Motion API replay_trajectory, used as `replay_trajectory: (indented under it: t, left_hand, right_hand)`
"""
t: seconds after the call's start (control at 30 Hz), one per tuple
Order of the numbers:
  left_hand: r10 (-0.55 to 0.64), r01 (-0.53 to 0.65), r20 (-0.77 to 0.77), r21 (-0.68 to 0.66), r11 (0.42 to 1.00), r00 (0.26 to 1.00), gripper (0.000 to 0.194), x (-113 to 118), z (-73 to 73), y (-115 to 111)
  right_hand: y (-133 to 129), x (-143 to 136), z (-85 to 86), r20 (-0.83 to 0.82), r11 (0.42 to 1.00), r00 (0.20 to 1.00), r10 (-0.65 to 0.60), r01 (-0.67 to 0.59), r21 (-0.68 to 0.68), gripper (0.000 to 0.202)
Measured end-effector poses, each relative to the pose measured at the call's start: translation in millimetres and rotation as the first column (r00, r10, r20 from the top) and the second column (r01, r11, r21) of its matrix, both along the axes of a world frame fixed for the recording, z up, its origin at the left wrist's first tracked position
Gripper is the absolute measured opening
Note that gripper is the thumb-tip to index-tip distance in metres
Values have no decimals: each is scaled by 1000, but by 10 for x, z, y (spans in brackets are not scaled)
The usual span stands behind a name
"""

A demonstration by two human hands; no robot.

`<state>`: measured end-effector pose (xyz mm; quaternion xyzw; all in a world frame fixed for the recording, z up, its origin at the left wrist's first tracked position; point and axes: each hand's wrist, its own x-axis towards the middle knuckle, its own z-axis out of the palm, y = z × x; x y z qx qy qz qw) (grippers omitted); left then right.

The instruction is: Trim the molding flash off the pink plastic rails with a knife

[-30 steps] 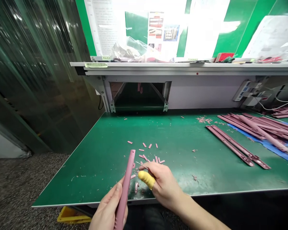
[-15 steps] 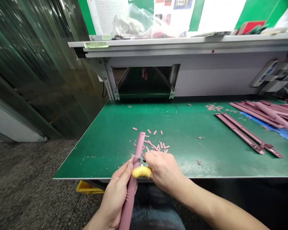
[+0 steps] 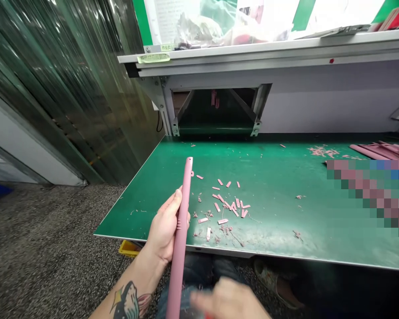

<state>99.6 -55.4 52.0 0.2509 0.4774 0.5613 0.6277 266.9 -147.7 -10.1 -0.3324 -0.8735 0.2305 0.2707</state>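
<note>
My left hand (image 3: 166,221) is closed around a long, mauve-pink plastic strip (image 3: 182,221), holding it slanted up over the table's front edge. The strip has a small hole at its far end and a little ring-shaped tab on its right side. My right hand (image 3: 231,299) is low at the bottom edge, right of the strip and apart from it. Motion smears its fingers, and a bit of red shows beneath them; what that is, I cannot make out. Several small pink offcuts (image 3: 233,206) and curly shavings (image 3: 226,230) lie on the green table right of the strip.
The green tabletop (image 3: 279,170) has a pile of pink scraps (image 3: 322,151) at the back and more pink strips (image 3: 382,150) at the right, partly pixelated. A conveyor belt opening (image 3: 219,115) sits under the shelf (image 3: 236,55). A yellow crate (image 3: 128,248) shows below the table.
My right hand has left the strip and dropped toward the bottom of the view. The strip's far end is higher in view, and the view has swung left.
</note>
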Motion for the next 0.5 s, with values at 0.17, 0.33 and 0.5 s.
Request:
replay_trajectory:
  t: [0.17,0.33,0.5]
  left_hand:
    - [-30,30,-8,12,999,1000,26,60,-47,-59]
    - [-35,35,-16,18,999,999,26,67,-60,-31]
    - [-15,16,-22,31,999,1000,28,43,-96,25]
  right_hand:
    - [384,66,255,-349,960,895,-279,274,-66,23]
    - [458,18,228,-354,963,901,-251,269,0,23]
    - [307,-45,227,-339,974,913,-226,212,-78,21]
